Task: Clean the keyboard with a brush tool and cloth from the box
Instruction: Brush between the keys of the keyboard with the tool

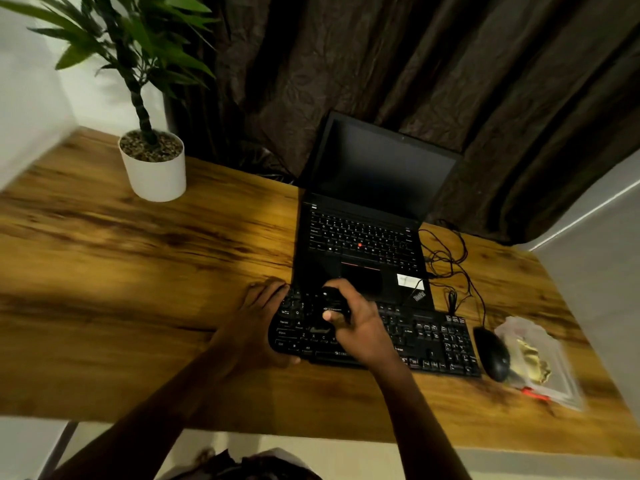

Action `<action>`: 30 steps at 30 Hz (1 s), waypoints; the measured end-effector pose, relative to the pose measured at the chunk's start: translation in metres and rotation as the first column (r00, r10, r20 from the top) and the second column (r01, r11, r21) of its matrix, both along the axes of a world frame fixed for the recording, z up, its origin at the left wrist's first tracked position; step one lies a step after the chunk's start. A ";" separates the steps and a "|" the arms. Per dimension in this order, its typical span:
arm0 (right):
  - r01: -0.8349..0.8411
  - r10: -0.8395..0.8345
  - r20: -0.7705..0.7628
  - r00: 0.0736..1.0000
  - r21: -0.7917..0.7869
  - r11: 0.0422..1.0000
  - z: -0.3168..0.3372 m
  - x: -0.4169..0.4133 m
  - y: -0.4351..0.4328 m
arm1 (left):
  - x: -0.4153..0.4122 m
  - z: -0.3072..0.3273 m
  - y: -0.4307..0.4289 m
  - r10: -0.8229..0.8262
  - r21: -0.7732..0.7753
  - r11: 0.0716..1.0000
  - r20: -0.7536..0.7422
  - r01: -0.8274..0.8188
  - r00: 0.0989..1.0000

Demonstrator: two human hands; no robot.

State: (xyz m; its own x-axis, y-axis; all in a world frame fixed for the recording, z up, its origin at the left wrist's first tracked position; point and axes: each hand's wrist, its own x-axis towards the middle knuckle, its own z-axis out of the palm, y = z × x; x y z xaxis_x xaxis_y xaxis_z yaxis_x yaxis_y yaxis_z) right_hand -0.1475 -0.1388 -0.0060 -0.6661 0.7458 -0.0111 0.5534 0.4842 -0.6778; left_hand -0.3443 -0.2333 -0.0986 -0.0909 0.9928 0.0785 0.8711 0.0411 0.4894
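Brushing appears to be the step in hand: the right hand [360,327] is closed around a small dark brush tool [332,306] held over the left half of the black keyboard [426,341], which lies along the desk's [138,271] near edge, right of centre. The left hand [263,306] lies flat with fingers spread over the keyboard's left end, apparently steadying it; it grips nothing. The next move likely calls for working the brush along the rows toward the number pad while that end stays pinned, with the cloth wipe not yet begun. An open laptop [367,237] sits just behind, its front edge touching or nearly touching the keyboard, leaving little room at the top row. A mouse [491,351] rests just beside the keyboard's right end, its cable [450,258] looping behind. A clear packet [540,362], contents blurred, lies near the desk's right edge. A potted plant [152,161] stands well apart at the far left.
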 end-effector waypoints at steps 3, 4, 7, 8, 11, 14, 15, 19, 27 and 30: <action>0.043 -0.045 0.091 0.995 0.021 0.999 0.000 0.015 0.010 | 0.000 0.002 0.000 0.011 0.001 1.000 0.020 -0.011 1.000; 0.059 -0.062 0.135 0.989 0.032 0.998 0.000 0.019 0.013 | 0.000 0.001 0.000 0.013 -0.015 1.000 0.024 -0.013 1.000; 0.068 -0.072 0.179 0.981 0.029 0.997 -0.001 0.019 0.012 | 0.000 -0.002 0.001 0.013 -0.039 0.999 0.014 -0.013 1.000; 0.063 -0.066 0.171 0.983 0.020 0.998 0.000 0.014 0.008 | -0.001 -0.003 0.001 0.008 -0.036 0.999 0.008 -0.008 1.000; 0.031 -0.030 0.102 0.994 -0.006 1.000 -0.002 -0.006 -0.004 | -0.001 -0.005 0.001 -0.007 -0.019 1.000 -0.011 0.007 1.000; 0.004 -0.004 0.026 1.000 0.003 1.000 -0.001 -0.019 -0.013 | -0.001 -0.005 0.001 -0.011 -0.012 1.000 -0.015 0.011 1.000; 0.004 -0.004 0.024 1.000 0.005 1.000 -0.001 -0.019 -0.012 | -0.001 -0.004 0.001 -0.013 -0.013 1.000 -0.019 0.013 1.000; 0.007 -0.010 0.111 0.994 0.025 1.000 0.001 -0.002 -0.001 | -0.002 -0.005 0.001 -0.007 -0.023 1.000 0.016 0.007 1.000; -0.021 0.020 0.086 0.996 0.010 1.000 0.005 -0.024 -0.014 | 0.000 0.000 -0.002 -0.010 0.028 1.000 0.035 0.009 0.999; -0.018 0.017 -0.012 1.000 -0.036 0.999 0.005 -0.030 -0.019 | 0.001 -0.001 -0.001 -0.026 0.056 0.998 0.008 0.025 1.000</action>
State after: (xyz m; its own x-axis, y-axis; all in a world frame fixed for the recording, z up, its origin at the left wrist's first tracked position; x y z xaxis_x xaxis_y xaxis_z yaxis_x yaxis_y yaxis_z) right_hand -0.1771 -0.1582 -0.0012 -0.6792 0.7333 -0.0297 0.5368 0.4688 -0.7015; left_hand -0.3434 -0.2341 -0.0995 -0.0664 0.9889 0.1328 0.8672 -0.0087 0.4979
